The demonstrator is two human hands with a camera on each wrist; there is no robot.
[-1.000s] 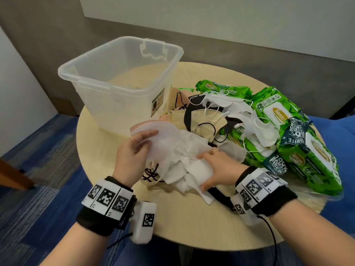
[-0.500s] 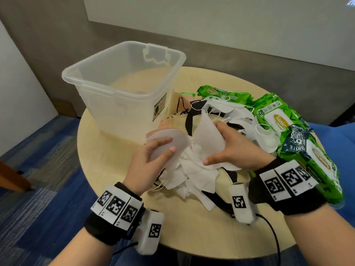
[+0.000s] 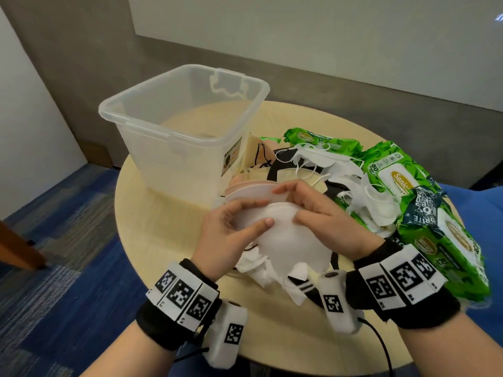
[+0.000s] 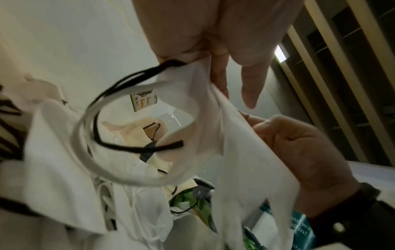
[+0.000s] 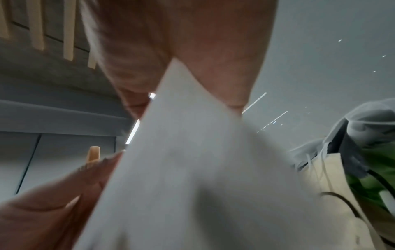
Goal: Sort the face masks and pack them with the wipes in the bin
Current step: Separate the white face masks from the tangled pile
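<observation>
Left hand: it holds a stack of white masks from the left side. The thumb lies across the top mask and the fingers curl round the far edge. From the left wrist camera the fingers pinch white cloth.
Right hand: it grips the same stack from the right side. The thumb presses on top and the fingers bend over the far edge. The right wrist camera is blurry, but white cloth sits pinched between thumb and fingers.
White masks: the stack is lifted a little above the table, between both hands. White and black ear loops hang down under it.
Pink mask: it sits just behind the stack, touching the fingertips.
Mask pile: more masks, white, cream and black, lie mixed on the table behind the hands.
Wipes: green packs lie at the right side of the table, touching the mask pile.
Bin: see-through plastic, standing upright on the left part of the table, beside the mask pile. I cannot see any masks or wipes in it.
Table: round, light wood.
</observation>
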